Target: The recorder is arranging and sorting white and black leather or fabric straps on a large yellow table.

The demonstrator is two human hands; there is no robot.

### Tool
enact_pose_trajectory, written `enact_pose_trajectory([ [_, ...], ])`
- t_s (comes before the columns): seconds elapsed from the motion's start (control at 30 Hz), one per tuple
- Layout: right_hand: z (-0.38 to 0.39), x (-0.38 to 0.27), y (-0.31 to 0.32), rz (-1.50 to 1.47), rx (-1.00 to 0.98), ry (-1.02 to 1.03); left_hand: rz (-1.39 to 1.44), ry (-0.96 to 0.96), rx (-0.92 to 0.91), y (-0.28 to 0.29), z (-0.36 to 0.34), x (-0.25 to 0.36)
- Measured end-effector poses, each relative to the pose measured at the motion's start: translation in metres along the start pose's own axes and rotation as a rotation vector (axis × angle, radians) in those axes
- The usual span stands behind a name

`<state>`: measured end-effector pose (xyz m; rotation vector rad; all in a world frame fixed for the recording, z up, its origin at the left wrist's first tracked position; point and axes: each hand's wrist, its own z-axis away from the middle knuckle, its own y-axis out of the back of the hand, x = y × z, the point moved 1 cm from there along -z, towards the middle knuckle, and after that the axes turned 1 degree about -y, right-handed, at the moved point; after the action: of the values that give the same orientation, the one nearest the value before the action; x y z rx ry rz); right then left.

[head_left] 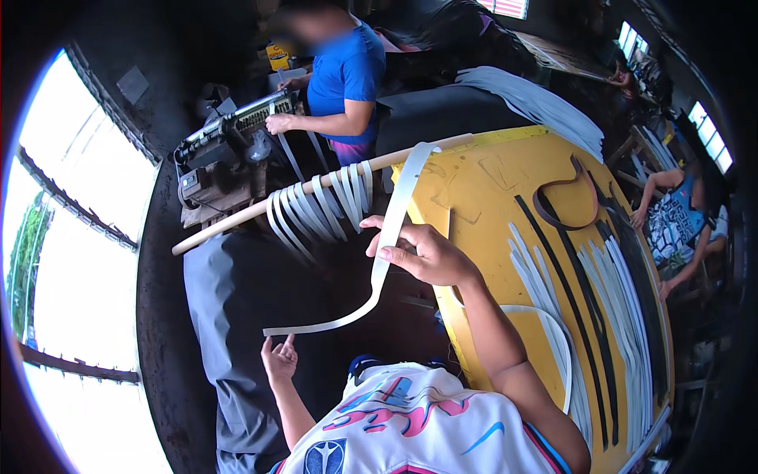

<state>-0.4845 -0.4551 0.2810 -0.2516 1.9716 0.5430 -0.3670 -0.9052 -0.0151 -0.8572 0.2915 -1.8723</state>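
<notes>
A long pale, off-white strip [404,189] hangs over the far end of a wooden pole [225,227] and curves down toward me. My right hand [426,254] has it pinched between thumb and fingers, partway along its length. Lower down, the strip bends left and runs almost level to its free end. My left hand [279,362] is just under that end, fingers apart, with fingertips at or very near the strip; whether they touch it I cannot make out. Several similar pale strips [316,207] hang in loops over the pole.
To my right, a yellow table [482,186] bears bundled pale strips [616,292], dark strips [580,316] and a brown curved strip [545,201]. A dark sheet [237,316] drapes at left. Ahead, a person in blue [343,83] handles strips at a machine [237,126]. Another person [675,217] is at right.
</notes>
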Motion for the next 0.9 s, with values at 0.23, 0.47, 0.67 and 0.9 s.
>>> enact_pose_trajectory([
  [0.23,-0.018,-0.005,-0.026,0.029,-0.112,-0.024,-1.190,-0.836,0.132,-0.112,0.029,-0.036],
  [0.47,-0.016,0.007,-0.053,0.070,-0.187,-0.078,-1.089,-1.583,-0.512,-0.328,0.206,0.008],
  [0.67,-0.001,0.023,-0.064,0.455,-0.152,-0.068,-1.393,-1.698,-0.703,-0.373,0.229,-0.007],
  [0.9,0.006,0.023,-0.070,0.621,-0.079,-0.040,-1.435,-1.777,-0.467,-0.358,0.218,-0.033],
])
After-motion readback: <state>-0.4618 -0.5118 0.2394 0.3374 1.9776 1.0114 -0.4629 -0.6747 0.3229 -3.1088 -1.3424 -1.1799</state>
